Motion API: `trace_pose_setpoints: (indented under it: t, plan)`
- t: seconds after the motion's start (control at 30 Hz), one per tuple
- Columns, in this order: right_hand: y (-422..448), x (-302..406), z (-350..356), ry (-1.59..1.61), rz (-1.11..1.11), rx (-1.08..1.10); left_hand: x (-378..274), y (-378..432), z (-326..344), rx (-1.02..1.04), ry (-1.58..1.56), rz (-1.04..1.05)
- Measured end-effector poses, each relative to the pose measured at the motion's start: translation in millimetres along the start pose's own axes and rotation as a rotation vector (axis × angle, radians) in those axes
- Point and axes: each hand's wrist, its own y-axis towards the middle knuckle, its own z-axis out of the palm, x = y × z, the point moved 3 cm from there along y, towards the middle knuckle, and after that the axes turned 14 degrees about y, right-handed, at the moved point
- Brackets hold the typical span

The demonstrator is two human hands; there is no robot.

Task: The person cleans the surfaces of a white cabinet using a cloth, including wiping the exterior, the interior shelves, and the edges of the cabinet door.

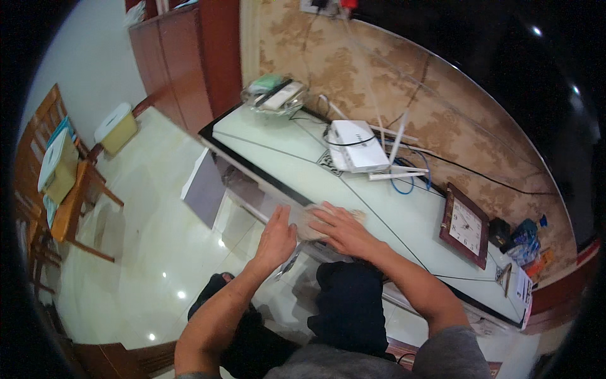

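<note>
My right hand (344,233) lies flat over a pale cloth (312,230), pressing it at the front edge of a long, low cabinet with a light glass top (265,144). The cloth bunches out past the fingers on both sides. Just to its left, my left hand (278,237) is held edge-on at the cabinet's front, with fingers straight and thumb apart. Whether it grips anything there is unclear. A grey-faced door or drawer panel (207,192) sticks out from the cabinet's front, farther left.
A white router (360,146) with antennas and cables stands against the wall. Beyond my right hand leans a square clock (466,226). A plastic-wrapped bundle (275,94) rests at the far end. Wooden chair (71,203) and lidded bin (116,128) are left.
</note>
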Motion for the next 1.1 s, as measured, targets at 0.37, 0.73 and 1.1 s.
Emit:
trace_pose_setpoints:
  t: [0.37, 0.73, 1.1]
  plan:
    - [57.9, -7.9, 9.8, -0.07, -0.094, 0.043, 63.6, -56.3, -7.5, 0.614, 0.158, -0.047]
    - [89.4, 3.2, 30.2, -0.156, -0.088, -0.098, 58.1, -64.2, -4.3, 0.742, 0.29, 0.145]
    - [20.2, 77.0, 125.7, 0.332, 0.101, -0.296, 39.7, -67.4, -14.5, 0.916, 0.362, 0.129]
